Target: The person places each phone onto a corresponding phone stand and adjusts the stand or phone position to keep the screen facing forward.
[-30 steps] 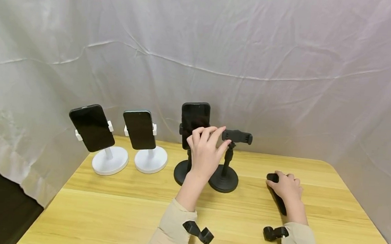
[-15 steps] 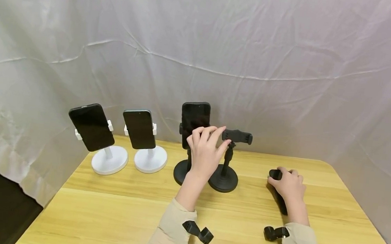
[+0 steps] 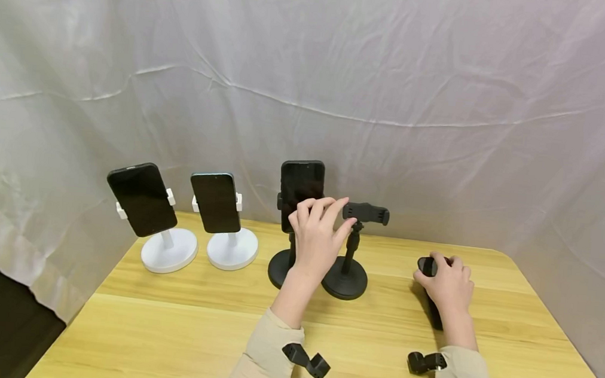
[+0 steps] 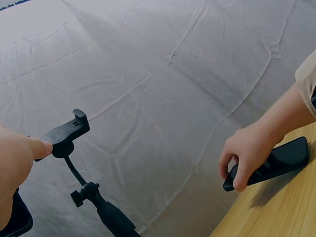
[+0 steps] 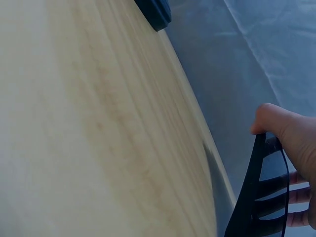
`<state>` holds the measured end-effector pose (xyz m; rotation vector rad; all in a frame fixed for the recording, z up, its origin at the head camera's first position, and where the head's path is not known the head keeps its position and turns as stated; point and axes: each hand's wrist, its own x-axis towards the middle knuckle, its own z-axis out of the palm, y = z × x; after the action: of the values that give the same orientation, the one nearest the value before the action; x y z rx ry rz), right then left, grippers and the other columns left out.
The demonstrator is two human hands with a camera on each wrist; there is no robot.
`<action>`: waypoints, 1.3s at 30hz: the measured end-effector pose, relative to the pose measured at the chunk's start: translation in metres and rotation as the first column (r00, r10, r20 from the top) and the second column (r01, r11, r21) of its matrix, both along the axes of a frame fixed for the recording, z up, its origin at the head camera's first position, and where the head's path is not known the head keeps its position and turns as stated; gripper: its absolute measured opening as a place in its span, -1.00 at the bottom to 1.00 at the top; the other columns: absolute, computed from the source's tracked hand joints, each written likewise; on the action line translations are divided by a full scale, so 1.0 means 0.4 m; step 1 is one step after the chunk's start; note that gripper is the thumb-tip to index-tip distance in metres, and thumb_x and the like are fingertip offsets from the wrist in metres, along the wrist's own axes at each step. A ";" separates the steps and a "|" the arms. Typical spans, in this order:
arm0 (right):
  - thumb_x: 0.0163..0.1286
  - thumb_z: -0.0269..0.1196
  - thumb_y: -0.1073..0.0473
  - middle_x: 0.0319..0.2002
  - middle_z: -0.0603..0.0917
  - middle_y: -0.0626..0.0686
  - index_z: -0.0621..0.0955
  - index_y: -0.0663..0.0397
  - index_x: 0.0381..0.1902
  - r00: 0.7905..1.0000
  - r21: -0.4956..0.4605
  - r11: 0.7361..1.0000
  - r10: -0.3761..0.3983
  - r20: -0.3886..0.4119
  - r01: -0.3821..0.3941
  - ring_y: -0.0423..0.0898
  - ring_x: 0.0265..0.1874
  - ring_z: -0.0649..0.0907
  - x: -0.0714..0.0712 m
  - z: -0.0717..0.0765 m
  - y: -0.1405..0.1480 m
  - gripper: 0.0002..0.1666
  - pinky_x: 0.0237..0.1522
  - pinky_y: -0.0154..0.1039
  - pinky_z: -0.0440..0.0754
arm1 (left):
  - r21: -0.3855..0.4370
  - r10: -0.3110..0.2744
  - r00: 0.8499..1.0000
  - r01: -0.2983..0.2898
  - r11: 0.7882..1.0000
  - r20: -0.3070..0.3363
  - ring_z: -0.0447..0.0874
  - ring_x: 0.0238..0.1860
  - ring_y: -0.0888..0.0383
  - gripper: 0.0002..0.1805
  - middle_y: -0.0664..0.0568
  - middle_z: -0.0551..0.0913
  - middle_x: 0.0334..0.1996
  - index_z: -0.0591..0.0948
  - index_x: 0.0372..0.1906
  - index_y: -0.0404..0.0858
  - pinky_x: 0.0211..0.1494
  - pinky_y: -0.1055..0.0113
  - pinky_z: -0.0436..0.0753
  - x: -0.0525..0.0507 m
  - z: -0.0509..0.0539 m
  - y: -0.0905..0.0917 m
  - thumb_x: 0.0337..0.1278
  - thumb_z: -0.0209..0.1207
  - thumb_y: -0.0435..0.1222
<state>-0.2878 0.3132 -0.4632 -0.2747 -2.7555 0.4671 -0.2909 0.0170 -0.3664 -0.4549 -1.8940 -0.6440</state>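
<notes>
My left hand [image 3: 315, 238] pinches the left end of the black clamp [image 3: 367, 213] on the right-hand black phone stand; no phone sits in that clamp. In the left wrist view, the thumb presses on the clamp's [image 4: 64, 132] near end. At the table's right side, my right hand [image 3: 449, 283] grips a black phone [image 4: 291, 153] by its far part, thumb on one long edge and fingers on the other. That phone is tilted, its far end raised above the wood and a shadow beneath it. The hand hides part of the phone's face.
Left of the left hand, a second black stand [image 3: 279, 268] bears an upright phone [image 3: 300, 183]. Two white stands [image 3: 169, 251] farther left hold phones [image 3: 145, 200]. The wooden table [image 3: 171, 333] backs onto a grey curtain [image 3: 313, 64].
My right hand has lifted the phone's far end and shifted it slightly right and away from me. The left hand stays on the clamp in the same place.
</notes>
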 end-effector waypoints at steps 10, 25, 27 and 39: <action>0.19 0.27 -0.11 0.24 0.30 0.53 0.46 0.04 0.26 0.997 -0.012 1.000 -0.006 -0.083 0.005 0.53 0.13 0.30 0.007 0.028 -0.017 -0.29 -0.06 0.39 0.33 | -0.002 0.005 1.000 -0.005 1.000 -0.001 0.35 -0.03 0.05 -0.56 0.03 0.64 -0.06 0.67 0.05 -0.03 -0.07 0.10 0.23 0.002 0.001 0.000 0.03 0.36 -0.02; 0.18 0.30 -0.12 0.25 0.32 0.48 0.47 0.01 0.25 0.980 -0.004 1.000 -0.017 -0.198 0.016 0.48 0.07 0.35 0.011 0.086 -0.041 -0.29 -0.10 0.35 0.38 | -0.020 0.003 0.999 -0.002 1.000 0.044 0.33 0.01 0.05 -0.59 0.06 0.61 -0.03 0.65 0.09 -0.02 -0.02 0.09 0.22 -0.002 0.005 -0.003 0.16 0.26 0.00; 0.18 0.30 -0.10 0.25 0.32 0.46 0.48 0.01 0.25 0.977 -0.010 1.000 -0.016 -0.213 0.014 0.46 0.05 0.35 0.014 0.091 -0.043 -0.30 -0.11 0.33 0.39 | -0.018 -0.003 0.999 0.004 1.000 0.051 0.33 0.01 0.05 -0.59 0.06 0.61 -0.02 0.65 0.09 -0.02 -0.02 0.09 0.22 -0.002 0.005 -0.003 0.16 0.26 0.00; 0.14 0.33 -0.05 0.16 0.41 0.41 0.54 0.02 0.16 0.930 -0.034 0.999 -0.017 -0.368 0.005 0.41 -0.02 0.41 0.038 0.124 -0.067 -0.38 -0.18 0.27 0.44 | -0.013 -0.017 0.996 0.018 1.000 0.086 0.31 0.03 0.04 -0.57 0.08 0.58 0.00 0.63 0.14 0.00 -0.04 0.09 0.21 0.005 0.001 -0.003 0.19 0.23 0.01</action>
<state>-0.2726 0.2863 -0.4135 -0.1870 -2.3797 0.5040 -0.2890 0.0157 -0.3660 -0.4597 -1.9788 -0.6715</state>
